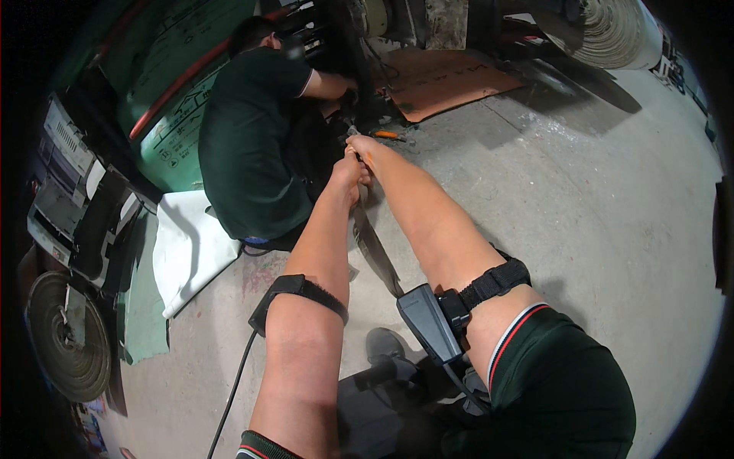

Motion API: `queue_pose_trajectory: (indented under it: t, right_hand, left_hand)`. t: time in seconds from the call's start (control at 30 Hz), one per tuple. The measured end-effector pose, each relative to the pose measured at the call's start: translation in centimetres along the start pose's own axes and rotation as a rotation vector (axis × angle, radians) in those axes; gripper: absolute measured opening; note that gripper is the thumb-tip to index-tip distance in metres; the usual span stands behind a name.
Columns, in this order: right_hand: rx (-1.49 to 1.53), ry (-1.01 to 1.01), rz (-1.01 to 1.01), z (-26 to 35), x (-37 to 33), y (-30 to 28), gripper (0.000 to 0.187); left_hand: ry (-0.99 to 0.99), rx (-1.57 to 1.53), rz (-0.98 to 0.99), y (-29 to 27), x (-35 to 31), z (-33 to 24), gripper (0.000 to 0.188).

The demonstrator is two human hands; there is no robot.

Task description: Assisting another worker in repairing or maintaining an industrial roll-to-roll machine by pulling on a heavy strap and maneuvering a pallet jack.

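Note:
My arms reach forward, close together, toward a crouching person at the dark machinery. My left hand (351, 178) is closed round a grey-brown strap (372, 249), whose loose end hangs down between my forearms. Just ahead of it, my right hand (362, 151) is also closed, apparently on the same strap; its fingers are partly hidden. Beyond my fists, a short grey piece leads toward the machine, too small to make out. On the floor just past my right hand lies an orange-handled tool (388, 135).
The person in a dark green shirt (256, 145) crouches at the left, arm reaching into the machinery. A brown cardboard sheet (447, 80) lies ahead. Large rolls stand at the upper right (619, 34) and lower left (69, 336). A white sheet (191, 249) lies behind the person.

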State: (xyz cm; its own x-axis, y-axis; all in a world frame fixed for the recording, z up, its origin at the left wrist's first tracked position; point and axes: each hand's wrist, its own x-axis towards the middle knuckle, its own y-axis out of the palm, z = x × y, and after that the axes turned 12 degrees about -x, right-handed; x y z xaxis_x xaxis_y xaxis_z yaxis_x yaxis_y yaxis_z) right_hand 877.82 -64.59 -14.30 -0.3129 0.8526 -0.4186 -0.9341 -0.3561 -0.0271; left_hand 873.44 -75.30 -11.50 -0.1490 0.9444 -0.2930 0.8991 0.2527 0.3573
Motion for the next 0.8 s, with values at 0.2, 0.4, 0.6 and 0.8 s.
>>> queue_pose_trajectory:
  t: [0.2, 0.4, 0.6, 0.8]
  right_hand:
    - [0.029, 0.030, -0.033, 0.4, -3.0, 0.2, 0.033]
    - [0.020, 0.007, -0.018, 0.1, -1.5, 0.0, 0.033]
    - [0.022, 0.002, -0.012, -0.1, -0.1, -0.3, 0.033]
    - [0.020, -0.002, -0.003, -0.2, 0.5, -0.1, 0.033]
  left_hand:
    - [-0.019, -0.034, 0.003, -0.3, 0.4, -0.1, 0.039]
    - [0.009, -0.005, -0.012, -0.1, 0.3, -0.1, 0.037]
    - [-0.017, -0.007, -0.014, 0.1, 0.2, 0.0, 0.037]
    - [-0.024, 0.023, -0.020, 0.0, 0.0, -0.1, 0.034]
